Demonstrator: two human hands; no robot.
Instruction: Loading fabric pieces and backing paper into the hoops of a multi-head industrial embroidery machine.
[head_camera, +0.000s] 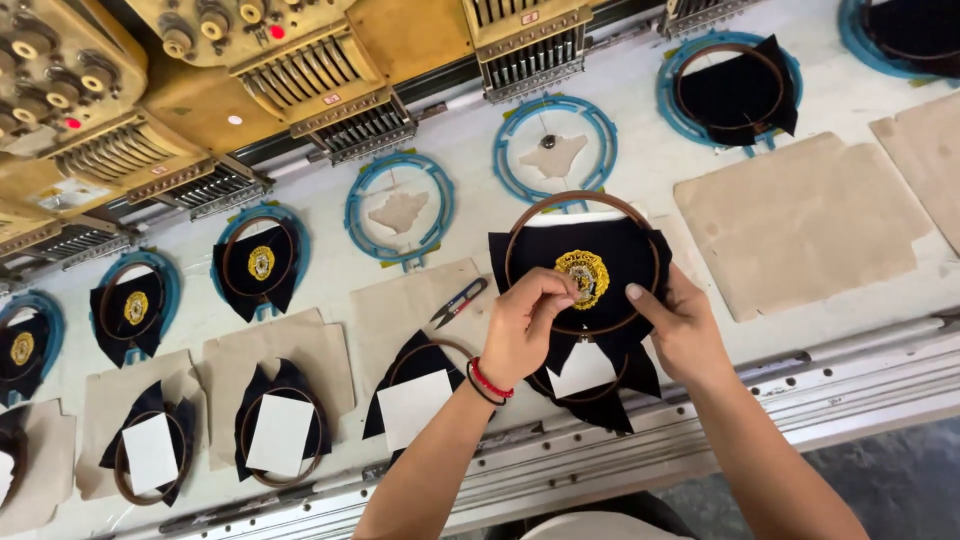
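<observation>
We see both hands meeting over a round brown embroidery hoop (583, 262) that holds dark navy fabric (610, 250) with a gold emblem (583, 277) stitched at its middle. The hoop sits just above the counter (800, 80) near its front edge, over another hooped dark piece (590, 385) backed with a white sheet. Our left hand (522, 328) has its grip pinched together on the fabric just left of the emblem, thumb and fingertips closed on the cloth inside the ring; a red and a black band circle that wrist. Our right hand (682, 328) has its grip clamped on the hoop's right lower rim, thumb on top of the fabric and fingers under it. Small thread snips (458, 302) lie on a tan backing sheet just left of the left hand. Two empty blue machine frames (400, 208) sit farther back, beneath the yellow embroidery heads (330, 75), while other blue frames along the row carry dark pieces, some with gold emblems. More hooped dark pieces with white backing (280, 433) lie along the counter's near edge to the left.
</observation>
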